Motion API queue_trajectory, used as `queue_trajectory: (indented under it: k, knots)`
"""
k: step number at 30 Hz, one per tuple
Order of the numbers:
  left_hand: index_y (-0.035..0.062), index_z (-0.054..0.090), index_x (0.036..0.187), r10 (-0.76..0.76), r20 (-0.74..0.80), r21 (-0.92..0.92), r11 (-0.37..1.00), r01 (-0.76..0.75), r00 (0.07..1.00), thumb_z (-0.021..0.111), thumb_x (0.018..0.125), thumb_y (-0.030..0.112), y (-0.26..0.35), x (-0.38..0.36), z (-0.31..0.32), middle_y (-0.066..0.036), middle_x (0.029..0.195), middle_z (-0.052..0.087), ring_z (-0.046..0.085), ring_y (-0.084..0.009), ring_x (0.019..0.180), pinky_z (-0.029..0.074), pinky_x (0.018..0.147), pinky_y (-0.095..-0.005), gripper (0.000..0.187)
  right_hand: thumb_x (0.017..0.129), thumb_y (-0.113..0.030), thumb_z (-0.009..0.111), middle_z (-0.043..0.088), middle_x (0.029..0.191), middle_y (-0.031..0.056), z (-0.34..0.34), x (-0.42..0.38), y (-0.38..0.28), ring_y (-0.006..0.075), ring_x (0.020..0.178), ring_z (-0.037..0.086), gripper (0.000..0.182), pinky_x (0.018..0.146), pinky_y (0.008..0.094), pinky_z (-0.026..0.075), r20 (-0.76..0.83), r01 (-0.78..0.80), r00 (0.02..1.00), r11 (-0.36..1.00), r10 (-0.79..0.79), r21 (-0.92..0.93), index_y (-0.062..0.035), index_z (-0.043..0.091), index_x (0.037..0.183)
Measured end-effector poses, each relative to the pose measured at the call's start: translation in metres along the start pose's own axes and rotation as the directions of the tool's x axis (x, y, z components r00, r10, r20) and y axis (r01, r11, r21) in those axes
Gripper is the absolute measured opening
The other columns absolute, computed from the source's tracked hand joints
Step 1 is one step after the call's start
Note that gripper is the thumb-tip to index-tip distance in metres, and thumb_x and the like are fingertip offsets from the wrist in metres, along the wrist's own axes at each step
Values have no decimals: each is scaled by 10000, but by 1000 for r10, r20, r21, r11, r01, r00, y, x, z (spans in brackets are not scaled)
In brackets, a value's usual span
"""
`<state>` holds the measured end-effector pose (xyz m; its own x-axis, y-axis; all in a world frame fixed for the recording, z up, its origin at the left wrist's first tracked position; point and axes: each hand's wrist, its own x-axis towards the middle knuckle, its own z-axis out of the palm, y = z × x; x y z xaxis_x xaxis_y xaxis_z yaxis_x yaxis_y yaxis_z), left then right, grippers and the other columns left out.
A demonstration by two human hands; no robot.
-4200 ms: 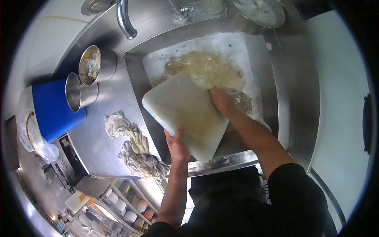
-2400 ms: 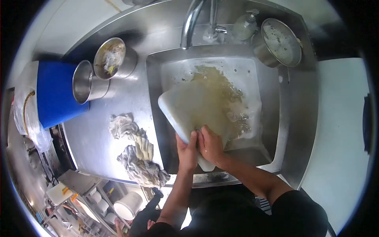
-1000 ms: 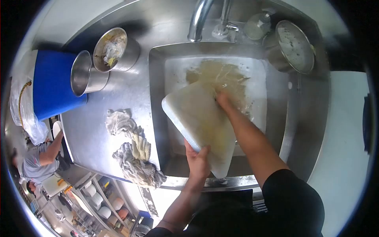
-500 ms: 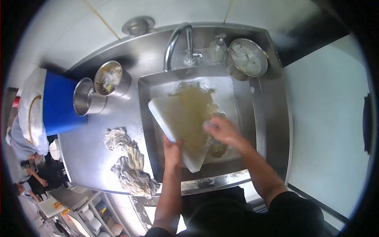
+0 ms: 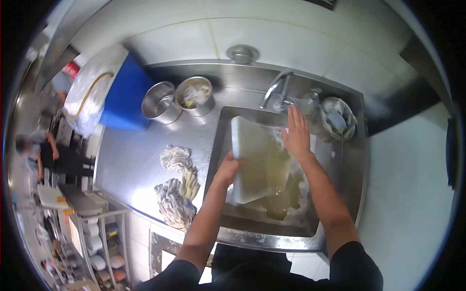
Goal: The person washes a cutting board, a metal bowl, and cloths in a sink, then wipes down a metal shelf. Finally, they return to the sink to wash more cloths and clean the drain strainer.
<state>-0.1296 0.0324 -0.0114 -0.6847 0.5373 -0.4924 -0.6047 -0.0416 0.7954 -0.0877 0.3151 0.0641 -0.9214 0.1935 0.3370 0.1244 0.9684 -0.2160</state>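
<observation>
A thick white cutting board (image 5: 252, 160) stands tilted in the steel sink (image 5: 225, 213), partly in yellowish murky water (image 5: 281, 201). My left hand (image 5: 229, 169) is closed on the board's left edge. To the right of the board, my right hand (image 5: 297, 133) is held flat with fingers stretched and nothing in it. Its fingertips are just below the lever of the chrome tap (image 5: 275, 92). Right of that hand, a pale greyish item (image 5: 336, 119) lies in a round metal pot (image 5: 353, 121); I cannot make out its kind.
A clear pump bottle (image 5: 310, 101) stands beside the tap. Left of the sink are crumpled cloths (image 5: 175, 203), a metal pot with scraps (image 5: 195, 96), another metal pot (image 5: 161, 103) and a blue bin (image 5: 127, 92). Farther left, a person (image 5: 56, 155) stands near shelving (image 5: 104, 237).
My right hand has let go of a small greyish item and moved up toward the tap. A pale item now lies in the right pot. The board is more upright, and the view has shifted.
</observation>
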Motion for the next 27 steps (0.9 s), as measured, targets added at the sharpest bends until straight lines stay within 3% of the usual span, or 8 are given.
queue_trajectory:
  k: [5, 8, 11, 16, 19, 22, 25, 27]
  knots:
    - [4, 504, 1392, -50, -108, 69, 996, 58, 993, 630, 883, 87, 14, 15, -3, -145, 1202, 664, 643, -247, 1085, 518, 915, -361, 531, 918, -284, 661, 213, 1641, 158, 75, -15, 10, 350, 1510, 206, 715, 1239, 498, 157, 155, -43, 986, 993, 60, -106, 30, 377, 1494]
    - [-20, 511, 1395, -148, -154, 82, 983, 162, 977, 666, 907, 187, 27, 22, -4, -179, 1225, 652, 634, -264, 1110, 504, 932, -386, 552, 920, -299, 660, 251, 1628, 156, 78, -12, -5, 343, 1466, 312, 674, 1203, 511, 246, 167, -108, 975, 969, 147, -221, -16, 415, 1481]
    - [-69, 557, 1341, -138, -252, 234, 952, 198, 958, 662, 930, 342, 41, 44, -6, -210, 1242, 650, 641, -295, 1109, 500, 946, -401, 591, 933, -266, 636, 492, 1476, 173, 89, 5, -38, 350, 1313, 516, 488, 1084, 500, 412, 181, -154, 978, 943, 103, 295, -51, 550, 1362]
    - [-120, 496, 1389, -50, -305, 408, 896, 178, 951, 451, 936, 726, 33, 97, -24, -311, 1401, 528, 506, -357, 1331, 416, 1070, -424, 960, 935, -206, 602, 726, 979, 71, 70, 70, -87, 280, 1026, 677, 210, 864, 410, 520, 659, -658, 749, 187, 63, 730, -67, 717, 1042]
    - [-92, 481, 1418, -80, -380, 459, 849, 263, 922, 394, 920, 785, 39, 108, -23, -299, 1437, 502, 468, -353, 1370, 400, 1084, -423, 1012, 933, -236, 614, 716, 1029, 61, 73, 76, -71, 230, 1002, 659, 231, 864, 383, 507, 628, -541, 776, 446, -62, 713, -96, 736, 1071]
    - [-64, 487, 1428, -89, -256, 511, 833, 213, 963, 407, 917, 779, 21, 126, -44, -263, 1434, 524, 487, -347, 1349, 408, 1072, -425, 989, 928, -265, 626, 719, 1050, 79, 61, 72, -72, 219, 983, 653, 273, 877, 366, 498, 755, -542, 533, 531, -383, 652, -107, 735, 1121]
    - [-52, 508, 1413, -91, -59, 453, 885, 108, 994, 498, 923, 711, -22, 156, -73, -226, 1401, 564, 523, -326, 1310, 426, 1050, -417, 907, 955, -297, 654, 715, 1096, 75, 62, 77, -72, 163, 989, 648, 326, 885, 320, 505, 706, -611, 707, 459, -50, 645, -42, 727, 1144]
    - [-56, 531, 1389, -85, 59, 283, 957, 65, 995, 570, 929, 637, -52, 178, -86, -210, 1364, 595, 558, -309, 1267, 445, 1024, -408, 832, 962, -282, 644, 705, 1138, 80, 63, 79, -68, 163, 1058, 633, 349, 943, 334, 493, 788, -621, 569, 505, -237, 600, -30, 697, 1197]
